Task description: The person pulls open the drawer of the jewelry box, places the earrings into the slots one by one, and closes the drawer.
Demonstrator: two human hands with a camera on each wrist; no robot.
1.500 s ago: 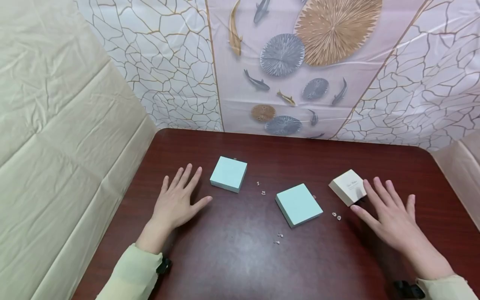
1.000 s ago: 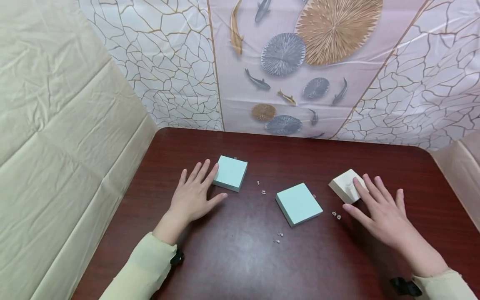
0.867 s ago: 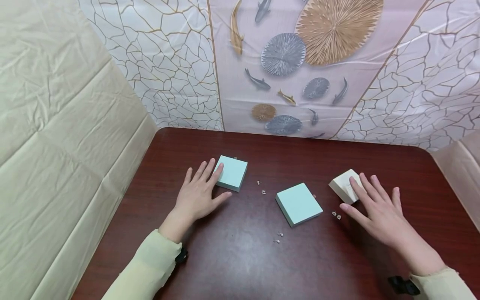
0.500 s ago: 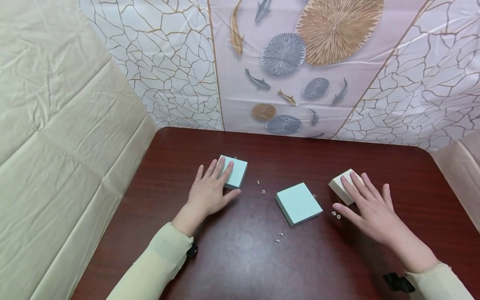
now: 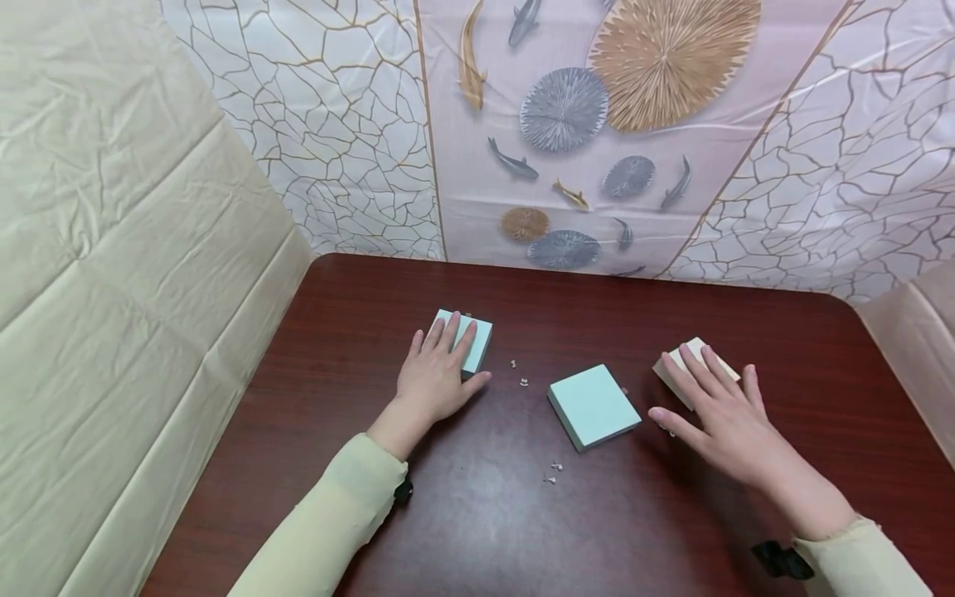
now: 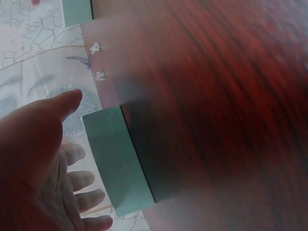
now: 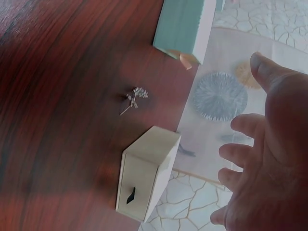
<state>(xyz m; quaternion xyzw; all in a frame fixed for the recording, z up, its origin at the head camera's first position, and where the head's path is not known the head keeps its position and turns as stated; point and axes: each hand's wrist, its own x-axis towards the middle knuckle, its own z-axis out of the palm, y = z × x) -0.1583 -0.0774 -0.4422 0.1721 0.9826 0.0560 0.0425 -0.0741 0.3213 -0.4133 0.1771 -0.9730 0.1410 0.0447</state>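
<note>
My left hand (image 5: 433, 381) is held over the left mint box (image 5: 481, 342), fingers spread and covering part of its lid. In the left wrist view a gap shows between the fingers and this box (image 6: 118, 163). My right hand (image 5: 734, 431) hovers, fingers spread, above the small cream box (image 7: 144, 178), which has a black pull tab (image 7: 131, 196). Neither hand grips anything. A pair of stud earrings (image 7: 136, 96) lies near the cream box, mostly hidden by my right thumb in the head view. Another pair of earrings (image 5: 524, 382) lies right of the left mint box.
A second mint box (image 5: 594, 406) sits between my hands, turned at an angle. In front of it lies another pair of stud earrings (image 5: 552, 480). The dark red wooden table (image 5: 462, 531) ends at a patterned cloth (image 5: 563, 174) behind and a cream cloth (image 5: 149, 332) on the left.
My left hand has moved right, from beside the left mint box to over it. My right hand has moved left over the cream box. Boxes and earrings stay in place.
</note>
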